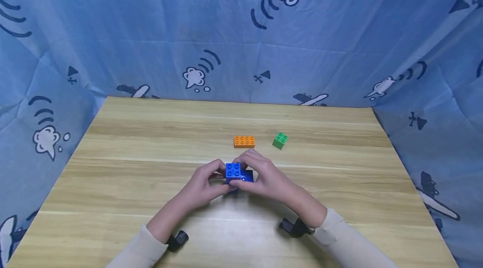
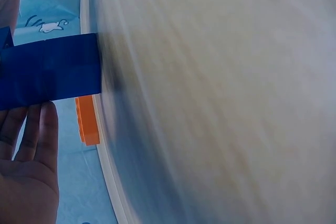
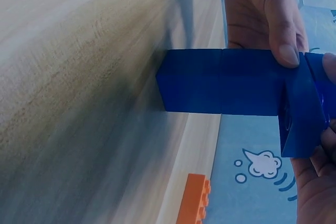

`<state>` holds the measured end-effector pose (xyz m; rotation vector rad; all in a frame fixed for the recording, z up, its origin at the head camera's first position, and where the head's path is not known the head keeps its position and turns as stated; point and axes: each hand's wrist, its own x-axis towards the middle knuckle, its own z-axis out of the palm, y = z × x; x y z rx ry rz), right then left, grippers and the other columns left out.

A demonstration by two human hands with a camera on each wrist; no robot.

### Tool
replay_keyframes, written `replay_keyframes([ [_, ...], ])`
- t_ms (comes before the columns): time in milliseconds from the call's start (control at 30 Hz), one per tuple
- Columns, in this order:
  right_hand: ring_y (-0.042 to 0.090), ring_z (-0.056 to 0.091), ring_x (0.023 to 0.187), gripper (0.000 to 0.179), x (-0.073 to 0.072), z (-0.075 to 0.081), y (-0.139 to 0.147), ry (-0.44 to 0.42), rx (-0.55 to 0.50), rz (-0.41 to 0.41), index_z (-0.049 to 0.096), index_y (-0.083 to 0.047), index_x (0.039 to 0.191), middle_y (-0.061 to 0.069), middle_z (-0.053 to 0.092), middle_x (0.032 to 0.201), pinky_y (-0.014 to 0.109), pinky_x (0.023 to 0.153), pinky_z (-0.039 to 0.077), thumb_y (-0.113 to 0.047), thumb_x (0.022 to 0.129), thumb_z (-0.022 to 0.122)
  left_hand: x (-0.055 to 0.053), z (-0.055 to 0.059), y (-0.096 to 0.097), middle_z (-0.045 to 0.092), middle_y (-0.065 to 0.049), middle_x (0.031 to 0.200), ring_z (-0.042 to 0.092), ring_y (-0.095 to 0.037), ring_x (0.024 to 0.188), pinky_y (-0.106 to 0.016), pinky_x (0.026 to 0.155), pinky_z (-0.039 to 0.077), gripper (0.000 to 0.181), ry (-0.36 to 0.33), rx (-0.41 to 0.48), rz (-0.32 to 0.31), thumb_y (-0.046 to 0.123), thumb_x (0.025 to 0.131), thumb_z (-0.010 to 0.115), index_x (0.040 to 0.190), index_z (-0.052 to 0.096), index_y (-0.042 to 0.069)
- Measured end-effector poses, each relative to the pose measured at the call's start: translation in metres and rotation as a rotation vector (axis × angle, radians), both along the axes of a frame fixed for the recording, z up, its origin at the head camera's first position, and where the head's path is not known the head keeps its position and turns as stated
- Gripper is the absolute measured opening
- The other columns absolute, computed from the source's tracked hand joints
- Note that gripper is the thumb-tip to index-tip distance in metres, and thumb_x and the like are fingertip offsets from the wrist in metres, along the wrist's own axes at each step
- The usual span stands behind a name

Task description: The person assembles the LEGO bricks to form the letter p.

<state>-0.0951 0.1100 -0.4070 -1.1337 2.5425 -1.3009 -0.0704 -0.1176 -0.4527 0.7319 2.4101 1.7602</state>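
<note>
In the head view, a stack of blue building bricks (image 1: 233,170) stands between both hands near the middle of the wooden table. Its column (image 3: 223,82) reaches down to the tabletop in the right wrist view, with a wider brick (image 3: 302,111) jutting out to the right near the top. My left hand (image 1: 205,185) grips the column from the left, its thumb (image 3: 287,53) on the near face and fingers (image 2: 47,129) behind. My right hand (image 1: 264,175) pinches the upper bricks between thumb and fingers, partly covering them.
An orange brick (image 1: 244,141) lies just behind the hands. To its right is a smaller green brick (image 1: 280,140). Blue patterned cloth (image 1: 226,20) hangs around the table's (image 1: 132,150) back and sides. Each wrist wears a black camera.
</note>
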Motion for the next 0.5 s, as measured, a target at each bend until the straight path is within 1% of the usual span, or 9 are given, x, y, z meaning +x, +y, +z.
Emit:
replay_keyframes([
  [133, 0.012, 0.059, 0.099, 0.032, 0.0003, 0.0007, -0.0003, -0.016, 0.008, -0.01, 0.07, -0.013, 0.116, -0.002, 0.069, 0.105, 0.026, 0.088, 0.06, -0.02, 0.089, 0.085, 0.0001, -0.0011, 0.0, 0.076, -0.008, 0.106, 0.069, -0.01, 0.105, -0.03, 0.098, 0.063, 0.028, -0.008, 0.0, -0.001, 0.002, 0.085, 0.084, 0.102, 0.063, 0.009],
  [300, 0.01, 0.06, 0.1, 0.032, 0.0002, 0.0028, -0.0008, -0.024, 0.027, -0.01, 0.07, -0.014, 0.116, -0.003, 0.069, 0.106, 0.027, 0.089, 0.061, -0.022, 0.089, 0.086, 0.0002, -0.001, -0.0002, 0.076, -0.009, 0.106, 0.069, -0.009, 0.105, -0.031, 0.098, 0.063, 0.027, 0.001, 0.008, -0.005, 0.002, 0.086, 0.083, 0.102, 0.063, 0.008],
  [433, 0.01, 0.061, 0.101, 0.033, 0.0003, 0.0037, -0.0014, -0.034, 0.038, -0.008, 0.07, -0.014, 0.116, -0.003, 0.069, 0.106, 0.034, 0.091, 0.063, -0.022, 0.088, 0.086, 0.0005, -0.0001, -0.0004, 0.076, -0.008, 0.106, 0.069, -0.009, 0.105, -0.03, 0.099, 0.063, 0.027, -0.01, 0.005, -0.002, 0.002, 0.086, 0.083, 0.103, 0.063, 0.008],
  [500, 0.01, 0.061, 0.101, 0.033, 0.001, 0.0037, -0.0015, -0.045, 0.042, -0.015, 0.069, -0.015, 0.117, -0.003, 0.069, 0.107, 0.033, 0.091, 0.063, -0.022, 0.089, 0.086, 0.0002, -0.0007, -0.0006, 0.076, -0.008, 0.106, 0.069, -0.01, 0.105, -0.03, 0.099, 0.063, 0.027, -0.02, 0.001, 0.0, 0.001, 0.085, 0.083, 0.103, 0.063, 0.008],
])
